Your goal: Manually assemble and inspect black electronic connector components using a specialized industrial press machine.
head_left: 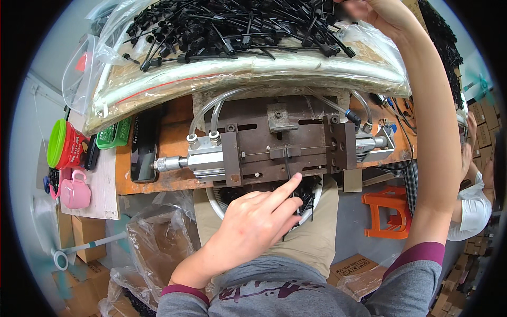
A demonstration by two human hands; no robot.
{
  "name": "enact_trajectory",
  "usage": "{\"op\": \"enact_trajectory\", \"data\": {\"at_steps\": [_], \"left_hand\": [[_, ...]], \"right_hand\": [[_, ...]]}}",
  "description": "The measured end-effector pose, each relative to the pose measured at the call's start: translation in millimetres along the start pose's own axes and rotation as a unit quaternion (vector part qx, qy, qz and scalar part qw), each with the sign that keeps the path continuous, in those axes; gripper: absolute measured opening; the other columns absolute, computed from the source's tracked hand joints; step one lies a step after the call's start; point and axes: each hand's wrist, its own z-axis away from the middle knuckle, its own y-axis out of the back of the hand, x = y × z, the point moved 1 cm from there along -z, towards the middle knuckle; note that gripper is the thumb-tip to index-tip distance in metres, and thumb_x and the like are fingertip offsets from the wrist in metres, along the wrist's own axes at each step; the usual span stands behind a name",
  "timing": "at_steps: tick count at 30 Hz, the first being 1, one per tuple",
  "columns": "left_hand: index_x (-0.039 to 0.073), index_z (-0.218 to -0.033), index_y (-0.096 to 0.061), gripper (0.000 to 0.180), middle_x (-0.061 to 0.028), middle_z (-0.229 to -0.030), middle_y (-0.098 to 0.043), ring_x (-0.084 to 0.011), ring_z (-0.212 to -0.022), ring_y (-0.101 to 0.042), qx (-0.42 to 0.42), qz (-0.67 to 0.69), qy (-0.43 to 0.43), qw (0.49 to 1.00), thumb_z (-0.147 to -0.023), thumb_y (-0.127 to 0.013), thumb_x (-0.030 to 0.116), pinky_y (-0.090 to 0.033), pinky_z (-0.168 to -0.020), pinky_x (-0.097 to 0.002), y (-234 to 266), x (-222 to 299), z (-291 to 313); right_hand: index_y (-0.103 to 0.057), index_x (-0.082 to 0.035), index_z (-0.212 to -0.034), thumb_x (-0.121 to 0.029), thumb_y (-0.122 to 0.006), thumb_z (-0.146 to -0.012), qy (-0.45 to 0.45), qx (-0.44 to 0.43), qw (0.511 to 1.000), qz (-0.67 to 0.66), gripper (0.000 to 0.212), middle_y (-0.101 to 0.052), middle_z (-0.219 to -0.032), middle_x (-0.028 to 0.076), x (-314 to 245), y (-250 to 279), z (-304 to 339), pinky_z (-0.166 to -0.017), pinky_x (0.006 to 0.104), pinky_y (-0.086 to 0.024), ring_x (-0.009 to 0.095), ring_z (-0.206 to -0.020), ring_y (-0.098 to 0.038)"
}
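A thin black plastic rod (288, 167) runs from the small middle block of a dark metal fixture (311, 113) toward me. My left hand (256, 214) is closed around its near part, index finger stretched toward the fixture's front edge; the thumb is hidden. At the top right, my right hand (362, 10) is at the edge of a heap of black plastic stem pieces (227, 29). Its fingers are blurred and partly cut off, so I cannot see what they hold. A white-rimmed bin (214, 203) holding black pieces sits below the fixture, partly behind my left hand.
Pneumatic cylinders with clear hoses flank the fixture, the left one (206, 161) near a dark phone-like slab (144, 150). A plastic-lined tray (253, 66) bears the heap. At left stand a red-green tub (66, 145) and pink cup (76, 191). An orange stool (385, 214) and another person (472, 208) are right.
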Motion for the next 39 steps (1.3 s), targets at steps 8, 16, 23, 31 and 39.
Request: {"op": "enact_trajectory", "data": {"at_steps": [8, 16, 23, 31, 39], "left_hand": [[0.003, -0.110, -0.073, 0.041, -0.0165, -0.123, -0.070, -0.0277, -0.106, -0.068, 0.260, -0.039, -0.036, 0.964, -0.072, -0.086, 0.010, -0.053, -0.092, -0.0353, 42, -10, -41], [0.001, -0.112, -0.074, 0.040, -0.0133, -0.111, -0.070, -0.0257, -0.096, -0.068, 0.328, -0.166, -0.151, 0.918, -0.073, -0.079, -0.006, -0.055, -0.080, -0.0333, 42, -28, -73], [-0.001, -0.109, -0.074, 0.039, -0.0116, -0.106, -0.068, -0.0223, -0.087, -0.068, 0.200, 0.022, -0.026, 0.979, -0.071, -0.084, -0.001, -0.058, -0.069, -0.0307, 29, 11, -22], [-0.001, -0.095, -0.072, 0.028, -0.0187, -0.129, -0.066, -0.0194, -0.066, -0.067, 0.128, -0.078, 0.017, 0.989, -0.072, -0.083, 0.009, -0.054, -0.060, -0.0274, -22, -10, 4], [0.005, -0.096, -0.073, 0.028, -0.0110, -0.127, -0.069, -0.0156, -0.059, -0.061, 0.102, -0.171, 0.026, 0.980, -0.071, -0.083, 0.015, -0.049, -0.056, -0.0262, -30, -14, -12]], "right_hand": [[-0.068, 0.001, -0.099, -0.008, -0.074, -0.089, 0.027, -0.003, 0.992, -0.123, 0.015, -0.070, -0.082, 0.009, 6, -14, 33, -0.059, 0.0226, -0.055, 0.012, -0.066, -0.067], [-0.066, 0.001, -0.109, -0.016, -0.067, -0.095, -0.019, -0.134, 0.978, -0.159, 0.022, -0.067, -0.087, 0.005, 37, -72, 137, -0.047, 0.0203, -0.045, 0.008, -0.053, -0.058], [-0.069, 0.003, -0.103, -0.009, -0.072, -0.091, -0.116, -0.060, 0.958, -0.257, 0.017, -0.070, -0.083, 0.012, 61, -54, 182, -0.049, 0.0221, -0.051, 0.013, -0.054, -0.064], [-0.067, 0.002, -0.095, -0.005, -0.075, -0.086, -0.104, 0.000, 0.973, -0.206, 0.013, -0.067, -0.075, 0.009, 70, -44, 206, -0.043, 0.0191, -0.037, 0.007, -0.045, -0.053], [-0.062, 0.002, -0.085, 0.000, -0.074, -0.084, -0.128, -0.017, 0.959, -0.253, 0.012, -0.064, -0.065, 0.009, 75, -37, 220, -0.033, 0.0188, -0.029, 0.006, -0.036, -0.044]]}}
